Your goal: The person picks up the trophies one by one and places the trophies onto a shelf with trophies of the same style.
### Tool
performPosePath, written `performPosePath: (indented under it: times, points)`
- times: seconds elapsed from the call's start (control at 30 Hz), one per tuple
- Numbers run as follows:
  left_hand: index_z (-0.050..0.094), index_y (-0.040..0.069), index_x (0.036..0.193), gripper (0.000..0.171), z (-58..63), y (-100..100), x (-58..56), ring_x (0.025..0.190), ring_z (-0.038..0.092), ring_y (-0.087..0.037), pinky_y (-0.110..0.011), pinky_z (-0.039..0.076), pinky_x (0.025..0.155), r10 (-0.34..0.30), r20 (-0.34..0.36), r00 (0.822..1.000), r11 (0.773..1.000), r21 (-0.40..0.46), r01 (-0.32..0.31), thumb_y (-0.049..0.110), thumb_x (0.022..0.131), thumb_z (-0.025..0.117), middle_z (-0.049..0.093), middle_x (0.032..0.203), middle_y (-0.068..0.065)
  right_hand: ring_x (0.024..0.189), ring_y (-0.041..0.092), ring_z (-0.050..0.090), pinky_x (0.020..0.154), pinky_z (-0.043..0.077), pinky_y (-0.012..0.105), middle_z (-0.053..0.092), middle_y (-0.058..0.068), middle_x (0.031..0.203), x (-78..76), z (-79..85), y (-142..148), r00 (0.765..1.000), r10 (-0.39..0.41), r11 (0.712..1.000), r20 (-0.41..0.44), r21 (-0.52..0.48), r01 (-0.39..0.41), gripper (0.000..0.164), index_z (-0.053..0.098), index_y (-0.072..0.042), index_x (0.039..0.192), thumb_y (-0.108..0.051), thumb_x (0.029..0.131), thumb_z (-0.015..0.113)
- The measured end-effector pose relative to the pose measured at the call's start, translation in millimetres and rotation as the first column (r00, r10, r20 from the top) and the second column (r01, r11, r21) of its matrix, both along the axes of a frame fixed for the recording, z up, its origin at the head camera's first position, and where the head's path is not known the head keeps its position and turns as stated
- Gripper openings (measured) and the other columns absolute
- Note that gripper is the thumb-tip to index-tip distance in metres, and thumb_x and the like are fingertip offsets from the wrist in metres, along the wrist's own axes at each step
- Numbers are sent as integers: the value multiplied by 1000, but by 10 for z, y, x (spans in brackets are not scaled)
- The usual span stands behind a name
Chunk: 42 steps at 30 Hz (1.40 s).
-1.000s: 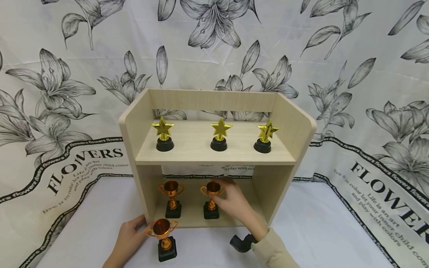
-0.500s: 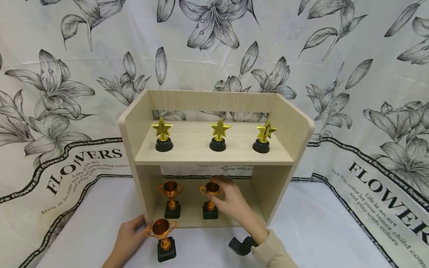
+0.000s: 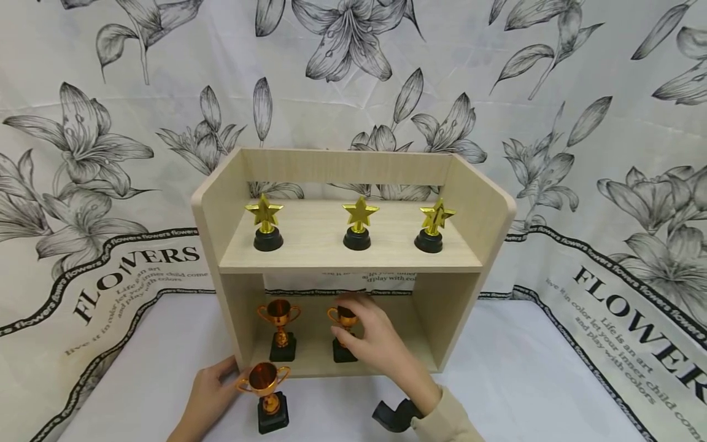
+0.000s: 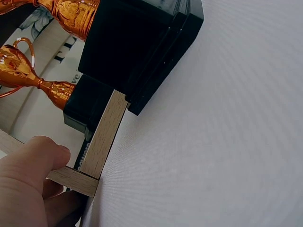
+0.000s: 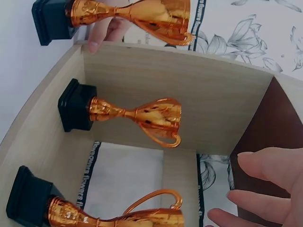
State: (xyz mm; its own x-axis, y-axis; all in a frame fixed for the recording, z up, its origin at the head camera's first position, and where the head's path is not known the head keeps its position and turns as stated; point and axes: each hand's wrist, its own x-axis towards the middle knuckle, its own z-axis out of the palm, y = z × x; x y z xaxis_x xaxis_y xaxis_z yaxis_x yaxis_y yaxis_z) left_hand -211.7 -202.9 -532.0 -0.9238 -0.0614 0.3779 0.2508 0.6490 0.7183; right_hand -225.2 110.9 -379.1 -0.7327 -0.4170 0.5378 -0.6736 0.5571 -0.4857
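Observation:
My left hand (image 3: 207, 393) grips the front edge of the left side panel (image 4: 75, 178) of a pale wooden two-tier shelf (image 3: 353, 269), thumb inside. In front of that hand, an orange-gold two-handled trophy cup (image 3: 264, 376) on a black base stands on the white cloth. Two similar trophies stand upright on the lower tier, a left one (image 3: 280, 316) and a middle one (image 3: 343, 351). My right hand (image 3: 381, 341) reaches in beside the middle trophy. In the right wrist view its fingers (image 5: 265, 165) are spread and apart from the cup.
Three gold star trophies on round black bases, left (image 3: 267, 236), middle (image 3: 357, 238) and right (image 3: 428, 241), line the upper tier. A black curved object (image 3: 393, 417) lies by my right wrist. Behind the shelf hangs a flower-printed cloth (image 3: 353, 123).
My right hand has shifted slightly left and off the middle trophy's cup, with its thumb now lower in front of the stem. My left hand and the trophies keep their places.

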Motion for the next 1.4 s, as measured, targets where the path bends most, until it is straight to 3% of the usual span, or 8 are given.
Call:
performPosePath:
  times: [0.2, 0.43, 0.7, 0.93, 1.13, 1.4]
  points:
    - [70, 2, 105, 38, -11, 2, 5, 96, 67, -30, -47, 53, 82, 6, -31, 1000, 1000, -13, -6, 25, 76, 78, 71, 99, -10, 114, 15, 53, 92, 48, 38, 58, 1, 123, 73, 71, -42, 999, 34, 999, -6, -11, -34, 38, 60, -15, 120, -21, 84, 70]
    - [70, 3, 105, 38, -22, 3, 2, 96, 67, -29, -47, 53, 82, 8, -16, 1000, 1000, -3, -8, 26, 77, 77, 71, 99, -10, 114, 14, 51, 88, 49, 37, 57, -3, 124, 168, 112, -94, 998, 48, 999, 35, 1, -48, 40, 58, -17, 125, -25, 86, 68]
    - [69, 2, 107, 40, -30, 0, 0, 98, 66, -31, -48, 52, 83, 1, -8, 1000, 1000, 4, -1, 27, 77, 77, 70, 102, -12, 123, 13, 45, 97, 43, 45, 51, -6, 131, 267, 66, -171, 992, 96, 995, 82, -4, -96, 40, 54, -21, 128, -34, 91, 62]
    - [70, 2, 105, 38, -24, -12, 1, 96, 67, -30, -47, 53, 81, 5, -38, 999, 1000, -13, -6, 25, 76, 78, 71, 99, -10, 122, 11, 45, 100, 42, 43, 51, -8, 130, 321, 27, -257, 990, 122, 992, 68, 14, -123, 39, 54, -20, 128, -37, 93, 57]
    - [70, 2, 105, 38, -24, -12, -1, 96, 66, -30, -48, 53, 82, 0, -41, 999, 1000, -8, 0, 25, 76, 78, 71, 100, -11, 123, 11, 45, 100, 42, 43, 51, -9, 131, 375, 10, -313, 980, 167, 986, 108, -5, -167, 38, 54, -20, 128, -38, 94, 55]
    - [70, 2, 105, 39, -48, -8, -10, 97, 66, -31, -48, 52, 82, 1, -41, 999, 1000, -5, -1, 27, 77, 78, 70, 101, -12, 125, 12, 46, 111, 28, 46, 52, -4, 131, 451, -49, -396, 971, 224, 973, 85, 40, -228, 37, 53, -18, 128, -36, 96, 51]
